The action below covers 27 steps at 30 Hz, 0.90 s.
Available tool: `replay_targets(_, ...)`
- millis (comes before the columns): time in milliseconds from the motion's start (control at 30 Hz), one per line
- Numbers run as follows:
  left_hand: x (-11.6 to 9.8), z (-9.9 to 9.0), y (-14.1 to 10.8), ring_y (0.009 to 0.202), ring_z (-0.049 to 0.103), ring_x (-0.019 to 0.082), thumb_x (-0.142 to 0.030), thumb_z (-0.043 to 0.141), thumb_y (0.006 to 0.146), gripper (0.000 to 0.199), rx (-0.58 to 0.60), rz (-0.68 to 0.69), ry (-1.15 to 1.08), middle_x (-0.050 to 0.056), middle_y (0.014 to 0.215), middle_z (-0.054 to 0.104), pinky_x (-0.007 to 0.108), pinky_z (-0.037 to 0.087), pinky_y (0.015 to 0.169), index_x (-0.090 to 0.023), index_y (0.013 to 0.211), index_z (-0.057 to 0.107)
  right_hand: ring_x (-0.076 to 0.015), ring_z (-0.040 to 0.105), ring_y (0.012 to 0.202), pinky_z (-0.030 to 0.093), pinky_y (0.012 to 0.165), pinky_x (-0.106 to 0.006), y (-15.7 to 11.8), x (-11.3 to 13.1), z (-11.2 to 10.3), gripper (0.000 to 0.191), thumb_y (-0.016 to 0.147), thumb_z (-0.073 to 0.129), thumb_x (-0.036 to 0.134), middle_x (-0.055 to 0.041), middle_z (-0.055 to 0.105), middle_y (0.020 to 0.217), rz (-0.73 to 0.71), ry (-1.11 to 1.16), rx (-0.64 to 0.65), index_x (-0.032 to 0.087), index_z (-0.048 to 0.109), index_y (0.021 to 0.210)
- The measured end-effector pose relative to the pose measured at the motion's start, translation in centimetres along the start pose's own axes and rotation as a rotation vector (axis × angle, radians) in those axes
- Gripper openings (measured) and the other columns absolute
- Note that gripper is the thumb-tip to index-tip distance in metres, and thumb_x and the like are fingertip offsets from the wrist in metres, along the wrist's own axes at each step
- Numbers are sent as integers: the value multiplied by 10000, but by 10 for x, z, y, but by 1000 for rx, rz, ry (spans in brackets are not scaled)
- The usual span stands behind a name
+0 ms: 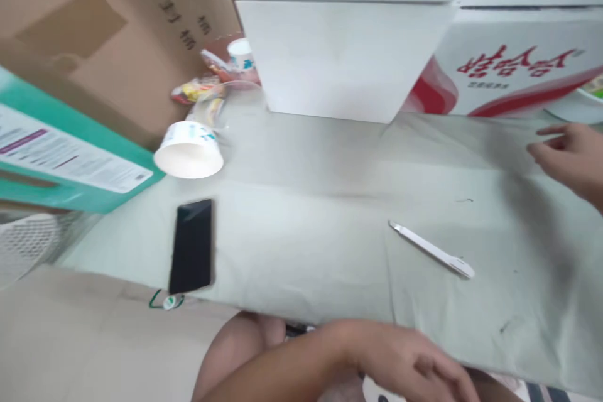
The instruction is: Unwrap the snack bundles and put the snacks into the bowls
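My right hand (568, 157) is over the right side of the cloth-covered table, fingers apart and slightly bent, holding nothing that I can see. It is nearest to a white bowl (579, 107) with something green in it, cut off by the right edge. My left hand (419, 361) hangs low at the table's front edge, above my lap. Its fingers look loose and apart, and their tips run out of the picture. Between the hands lies a slim white tool (431, 250) with a small metal tip, touched by neither.
A black phone (191, 246) lies at the front left, with a paper cup (189, 154) tipped over behind it. White boxes (334, 56) stand along the back. A cardboard box (113, 31) and a green box (80, 144) bound the left side. Snack wrappers (195, 89) lie in the back corner.
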<state>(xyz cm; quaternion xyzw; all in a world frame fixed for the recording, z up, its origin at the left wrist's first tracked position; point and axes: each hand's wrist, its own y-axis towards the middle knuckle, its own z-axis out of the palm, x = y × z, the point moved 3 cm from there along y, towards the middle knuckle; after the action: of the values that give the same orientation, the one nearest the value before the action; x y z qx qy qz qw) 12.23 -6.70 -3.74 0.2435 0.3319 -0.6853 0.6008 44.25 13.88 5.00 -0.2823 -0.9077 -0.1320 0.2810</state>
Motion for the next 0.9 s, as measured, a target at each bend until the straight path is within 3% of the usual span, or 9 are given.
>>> replay_targets(67,-18,-5,-21,617,627,144,-560,861,668,450,-52,103,-118,-6,710,678,285,520,627,-203,879,685,-256,677,855,377,825,-573,-39,23,7,261,821,674,146,-44,524,612,-51,-109,41,312,553,661)
replay_targets(133,-37,-19,-41,542,607,133,-648,874,608,544,-285,347,-165,7,637,660,274,488,578,-170,778,676,-187,576,643,379,742,-536,-73,53,18,233,827,645,173,-61,562,631,-140,-129,92,304,566,651)
replay_targets(200,-53,-35,-63,502,580,118,-605,832,668,482,-581,569,-234,6,580,629,266,451,565,-156,719,666,-152,512,564,385,704,-508,-102,93,32,215,813,609,184,-68,579,643,-271,-119,162,288,558,632)
replay_targets(300,-72,-55,-99,494,556,99,-405,643,829,285,-1034,802,-450,5,557,607,239,405,566,-142,721,673,-193,596,666,472,742,-461,-145,173,67,21,789,611,267,-96,684,813,-626,-143,359,264,617,769)
replay_targets(367,-78,-62,-120,469,490,85,-254,491,871,282,-1229,893,-659,-5,516,540,225,362,535,-142,664,647,-251,659,830,522,788,-447,-174,231,97,169,816,573,337,-132,717,969,-866,-138,410,228,649,921)
replay_targets(500,-82,-65,-142,432,359,64,-180,417,852,282,-1241,953,-901,-36,497,415,208,272,488,-167,593,527,-382,587,1247,480,1033,-539,-235,329,173,656,789,701,453,-200,610,1380,-1244,-196,365,181,570,1372)
replay_targets(600,-80,-64,-145,440,335,60,-166,445,832,249,-1184,932,-945,-32,522,425,208,241,477,-173,589,497,-431,456,1411,344,1164,-600,-270,373,225,892,793,753,520,-218,491,1533,-1335,-325,368,170,420,1543)
replay_targets(733,-79,-64,-149,443,310,65,-171,437,828,264,-1155,917,-938,-30,512,404,212,218,471,-188,565,442,-384,581,1287,367,1120,-593,-285,393,259,680,976,553,357,-195,567,1448,-1216,-481,406,212,354,1610)
replay_targets(900,-81,-66,-151,437,296,77,-213,410,807,220,-1144,896,-874,-33,508,381,230,215,477,-193,593,452,-332,663,1094,473,964,-527,-268,377,247,550,965,390,153,-144,670,1349,-1107,-451,420,251,495,1496)
